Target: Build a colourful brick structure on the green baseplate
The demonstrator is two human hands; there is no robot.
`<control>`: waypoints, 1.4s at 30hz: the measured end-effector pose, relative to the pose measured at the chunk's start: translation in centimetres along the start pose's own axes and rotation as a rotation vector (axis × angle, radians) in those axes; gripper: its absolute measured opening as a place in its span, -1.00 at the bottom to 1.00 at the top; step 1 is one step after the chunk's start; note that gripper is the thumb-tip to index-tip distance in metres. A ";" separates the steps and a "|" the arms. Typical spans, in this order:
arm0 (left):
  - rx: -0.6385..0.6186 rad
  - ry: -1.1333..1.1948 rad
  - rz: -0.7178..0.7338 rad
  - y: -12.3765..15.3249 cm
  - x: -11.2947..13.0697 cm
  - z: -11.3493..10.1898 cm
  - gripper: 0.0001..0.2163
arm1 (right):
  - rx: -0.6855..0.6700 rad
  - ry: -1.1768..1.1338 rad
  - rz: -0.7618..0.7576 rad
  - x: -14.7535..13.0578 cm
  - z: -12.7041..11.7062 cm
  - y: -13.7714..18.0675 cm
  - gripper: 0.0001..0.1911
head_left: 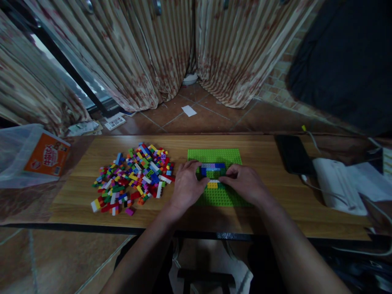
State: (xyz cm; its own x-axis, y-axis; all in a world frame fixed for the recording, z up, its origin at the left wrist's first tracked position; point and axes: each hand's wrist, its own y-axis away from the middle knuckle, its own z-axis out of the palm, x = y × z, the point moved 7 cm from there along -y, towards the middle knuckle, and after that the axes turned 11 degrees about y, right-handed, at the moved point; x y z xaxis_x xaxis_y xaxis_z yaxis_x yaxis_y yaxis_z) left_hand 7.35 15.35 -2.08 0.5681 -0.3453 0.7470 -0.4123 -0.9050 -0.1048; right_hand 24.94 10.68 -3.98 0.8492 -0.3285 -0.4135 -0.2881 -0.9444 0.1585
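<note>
A small structure of toy building bricks (213,166), mostly blue with a lavender piece at the back, stands on a green studded baseplate (226,154). At its near side lie a white brick (213,181) and a yellow brick (212,185). My left hand (190,181) curls round the left side of the structure, its thumb at the white brick's left end. From the right, my right hand (242,181) has its thumb and index finger drawn together at the white brick's right end. My fingertips partly cover both ends of the structure.
A heap of loose colourful bricks (137,175) spreads over the wooden table (147,220) to the left. Beyond it is a clear plastic bin (18,143) with an orange label. At right lie a black phone (293,154), a white device (337,188) and cables.
</note>
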 end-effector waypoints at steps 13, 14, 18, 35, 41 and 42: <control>-0.018 0.008 -0.066 -0.3 -0.4 0.2 -0.58 | -0.008 0.008 -0.006 -0.5 0.1 -0.3 -0.81; -0.021 0.012 -0.065 -0.3 -0.5 0.2 -0.58 | -0.018 -0.004 -0.006 -0.3 0.1 -0.3 -0.80; -0.034 0.004 -0.045 -0.3 -0.7 0.2 -0.57 | -0.033 -0.097 -0.024 0.6 -0.1 -0.7 -0.74; -0.154 -0.210 0.166 2.6 2.3 5.4 -0.38 | 0.091 -0.033 0.047 1.3 -0.4 -1.7 -0.63; -0.130 -0.317 0.209 3.0 2.1 6.4 -0.30 | 0.127 0.030 0.090 1.4 -0.3 -2.1 -0.59; -0.133 -0.326 0.210 3.0 2.0 6.5 -0.28 | 0.129 0.026 0.093 1.4 -0.3 -2.2 -0.58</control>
State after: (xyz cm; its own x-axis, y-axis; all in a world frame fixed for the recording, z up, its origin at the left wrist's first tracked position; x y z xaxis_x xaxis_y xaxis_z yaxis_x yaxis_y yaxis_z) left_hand 11.90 10.35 -5.16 0.6489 -0.5993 0.4687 -0.6200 -0.7736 -0.1308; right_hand 26.88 12.26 -4.68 0.8269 -0.4159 -0.3784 -0.4192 -0.9045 0.0782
